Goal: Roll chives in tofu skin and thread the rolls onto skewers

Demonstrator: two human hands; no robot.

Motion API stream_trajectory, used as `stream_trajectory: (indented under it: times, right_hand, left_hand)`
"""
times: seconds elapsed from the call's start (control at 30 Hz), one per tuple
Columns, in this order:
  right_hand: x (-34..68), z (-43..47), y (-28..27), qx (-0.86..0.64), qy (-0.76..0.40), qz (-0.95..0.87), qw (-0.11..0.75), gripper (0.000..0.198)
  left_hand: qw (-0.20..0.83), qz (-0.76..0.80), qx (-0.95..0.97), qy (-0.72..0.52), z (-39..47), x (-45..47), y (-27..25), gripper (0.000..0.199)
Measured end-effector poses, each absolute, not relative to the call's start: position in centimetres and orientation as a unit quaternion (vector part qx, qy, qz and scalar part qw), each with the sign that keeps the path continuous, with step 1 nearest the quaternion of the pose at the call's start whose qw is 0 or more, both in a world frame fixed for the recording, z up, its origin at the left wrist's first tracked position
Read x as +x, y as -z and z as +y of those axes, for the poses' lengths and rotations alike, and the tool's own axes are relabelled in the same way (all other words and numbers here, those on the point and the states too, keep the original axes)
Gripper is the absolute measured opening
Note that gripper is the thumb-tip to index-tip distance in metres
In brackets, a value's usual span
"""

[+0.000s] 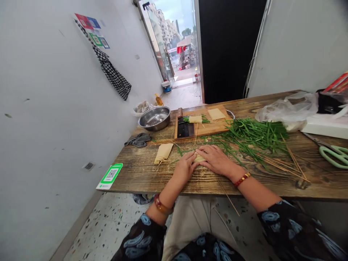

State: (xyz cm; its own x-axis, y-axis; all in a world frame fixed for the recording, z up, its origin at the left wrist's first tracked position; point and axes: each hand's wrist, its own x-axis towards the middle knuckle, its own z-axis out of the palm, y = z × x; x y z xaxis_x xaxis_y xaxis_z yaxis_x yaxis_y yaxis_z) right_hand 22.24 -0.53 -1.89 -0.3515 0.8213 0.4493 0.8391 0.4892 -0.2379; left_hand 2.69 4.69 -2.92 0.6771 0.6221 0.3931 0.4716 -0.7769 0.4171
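Observation:
A pale yellow rolled sheet (200,157), which looks like tofu skin, lies on the wooden table with both hands over it. My left hand (185,166) grips its left end, fingers curled round it. From the other side my right hand (216,160) presses on the roll, its fingers bent over the top. Much of the roll is hidden beneath them. A thin skewer (227,195) sticks out over the table's front edge below my right hand. Left of the hands lies a folded tofu skin bundle (163,153). Green chives (255,134) are heaped to the right.
A cutting board (217,127) behind the hands bears a cleaver (185,129), a chive-filled roll (195,119) and a square sheet (216,114). Loose skewers (280,165) and green-handled scissors (335,155) lie right. A steel basin (154,119), grey cloth (138,140) and code sign (110,176) stand left.

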Motion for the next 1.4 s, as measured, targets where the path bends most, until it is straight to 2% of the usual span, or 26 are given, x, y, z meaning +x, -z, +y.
stream_trajectory:
  times: [0.37,0.7,0.8,0.87,0.97,1.03,1.2,1.4]
  right_hand:
    - [21.9,-1.1,2.0,-0.489,0.052,-0.839,0.231,0.041]
    - [22.1,-0.2,1.6,-0.507,0.036,-0.837,0.203,0.041]
    - [22.7,-0.1,0.9,-0.512,0.014,-0.823,0.244,0.043]
    - [24.2,-0.9,0.2,-0.533,0.005,-0.785,0.316,0.042]
    - [28.5,-4.1,-0.3,-0.603,0.010,-0.669,0.434,0.035]
    - [32.3,-7.3,-0.3,-0.672,0.028,-0.586,0.452,0.033]
    - [38.9,-14.5,0.4,-0.785,0.065,-0.480,0.386,0.034]
    - [37.1,-14.1,1.1,-0.781,0.036,-0.575,0.239,0.030]
  left_hand:
    - [0.081,0.309,0.905,-0.282,3.7,2.5,1.9,0.039]
    - [-0.005,0.246,0.927,-0.283,5.4,2.7,2.8,0.023]
    - [-0.008,0.242,0.926,-0.289,5.7,2.6,3.0,0.022]
    - [-0.006,0.242,0.924,-0.296,5.8,2.6,3.1,0.022]
    - [0.001,0.245,0.922,-0.302,5.8,2.6,3.3,0.022]
    - [0.007,0.247,0.922,-0.297,5.8,2.6,3.3,0.022]
    - [0.019,0.256,0.922,-0.289,5.6,2.8,3.1,0.020]
    - [0.033,0.265,0.917,-0.297,4.7,2.4,2.5,0.012]
